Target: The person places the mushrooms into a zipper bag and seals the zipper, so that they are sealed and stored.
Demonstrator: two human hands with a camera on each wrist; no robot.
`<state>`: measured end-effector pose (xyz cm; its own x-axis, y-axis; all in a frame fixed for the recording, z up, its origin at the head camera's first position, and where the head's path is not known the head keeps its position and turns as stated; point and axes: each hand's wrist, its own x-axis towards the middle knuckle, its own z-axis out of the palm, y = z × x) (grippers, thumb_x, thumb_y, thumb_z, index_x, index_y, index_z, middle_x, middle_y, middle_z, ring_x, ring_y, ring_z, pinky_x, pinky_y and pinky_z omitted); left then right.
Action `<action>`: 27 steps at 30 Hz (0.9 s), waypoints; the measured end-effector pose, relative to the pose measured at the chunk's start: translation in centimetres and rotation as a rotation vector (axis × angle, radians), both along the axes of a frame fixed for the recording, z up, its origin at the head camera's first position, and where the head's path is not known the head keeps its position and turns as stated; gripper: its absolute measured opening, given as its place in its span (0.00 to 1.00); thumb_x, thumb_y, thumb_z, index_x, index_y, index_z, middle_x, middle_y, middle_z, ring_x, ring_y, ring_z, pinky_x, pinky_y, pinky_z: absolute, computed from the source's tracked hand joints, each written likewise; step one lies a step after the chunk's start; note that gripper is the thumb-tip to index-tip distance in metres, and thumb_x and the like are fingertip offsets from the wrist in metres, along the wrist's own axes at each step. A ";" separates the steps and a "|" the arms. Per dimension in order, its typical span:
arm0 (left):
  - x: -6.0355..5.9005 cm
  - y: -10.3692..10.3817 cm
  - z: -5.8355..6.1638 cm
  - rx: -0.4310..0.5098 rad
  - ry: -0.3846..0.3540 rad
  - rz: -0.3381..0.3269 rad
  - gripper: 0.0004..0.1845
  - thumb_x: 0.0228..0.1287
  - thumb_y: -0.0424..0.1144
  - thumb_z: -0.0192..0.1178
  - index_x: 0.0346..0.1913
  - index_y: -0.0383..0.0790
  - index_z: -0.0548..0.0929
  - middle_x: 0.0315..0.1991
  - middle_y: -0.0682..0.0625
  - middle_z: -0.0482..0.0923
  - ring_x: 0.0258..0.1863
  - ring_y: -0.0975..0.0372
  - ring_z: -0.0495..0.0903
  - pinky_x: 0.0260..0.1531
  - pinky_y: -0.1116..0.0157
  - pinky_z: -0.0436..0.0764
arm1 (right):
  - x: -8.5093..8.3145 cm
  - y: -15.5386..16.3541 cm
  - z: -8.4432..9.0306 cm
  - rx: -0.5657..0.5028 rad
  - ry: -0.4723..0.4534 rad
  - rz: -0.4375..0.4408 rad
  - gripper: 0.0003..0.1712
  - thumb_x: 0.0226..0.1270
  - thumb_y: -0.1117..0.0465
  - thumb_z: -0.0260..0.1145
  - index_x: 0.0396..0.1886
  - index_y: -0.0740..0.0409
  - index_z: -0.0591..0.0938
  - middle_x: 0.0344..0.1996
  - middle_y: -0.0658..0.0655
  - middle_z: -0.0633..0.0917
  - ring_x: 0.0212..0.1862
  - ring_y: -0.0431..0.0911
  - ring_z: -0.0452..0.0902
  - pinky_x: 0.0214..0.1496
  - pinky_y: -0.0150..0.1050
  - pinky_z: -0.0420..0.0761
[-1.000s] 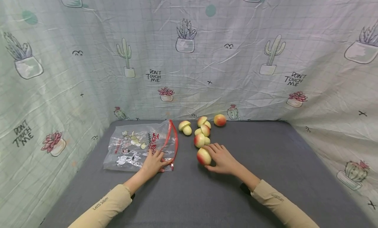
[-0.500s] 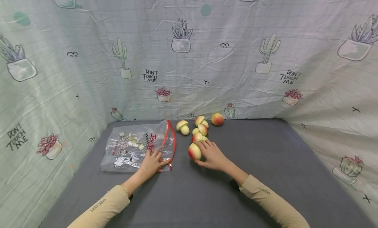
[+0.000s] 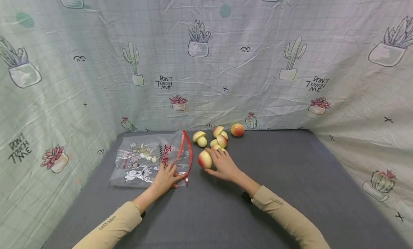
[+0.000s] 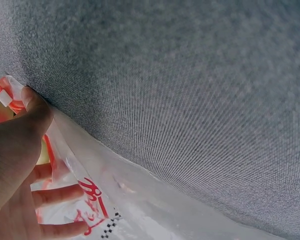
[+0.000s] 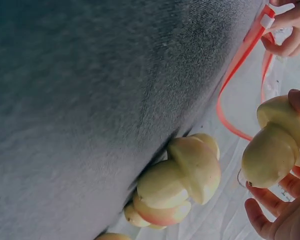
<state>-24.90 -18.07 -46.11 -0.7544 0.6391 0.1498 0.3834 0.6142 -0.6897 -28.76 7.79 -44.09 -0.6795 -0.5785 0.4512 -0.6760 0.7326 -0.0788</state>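
Note:
My right hand (image 3: 224,164) grips a toy mushroom (image 5: 272,145) with a red-and-yellow cap and pale stem. The thumb and fingers are at the cap, and the stem shows in the right wrist view. To its left lies a clear zip bag (image 3: 129,154) with printed cartoon figures, its red zip strips (image 3: 191,157) parted at the right end. My left hand (image 3: 165,178) rests on the bag near that end, fingers spread. Its thumb (image 4: 35,102) lies at the bag's corner beside the white slider (image 4: 4,98). The held mushroom is close to the bag's mouth.
Behind the right hand several similar mushrooms (image 3: 221,140) lie clustered on the grey tabletop (image 3: 284,177). One mushroom (image 3: 200,138) sits beside the bag's far corner, and a rounded red-yellow one (image 3: 237,130) is by the back curtain (image 3: 267,98).
My right hand has carried the mushroom leftward and slightly away from me, nearer the bag's mouth. The left hand stays on the bag. The head view has shifted slightly.

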 end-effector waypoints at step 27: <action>-0.5 -0.3 -0.1 -0.055 0.049 -0.098 0.31 0.45 0.64 0.51 0.59 0.73 0.64 0.47 0.49 0.76 0.54 0.56 0.68 0.55 0.50 0.65 | -2.9 -4.6 -0.6 0.079 0.017 0.020 0.41 0.51 0.45 0.65 0.63 0.57 0.63 0.53 0.54 0.74 0.52 0.50 0.69 0.48 0.50 0.69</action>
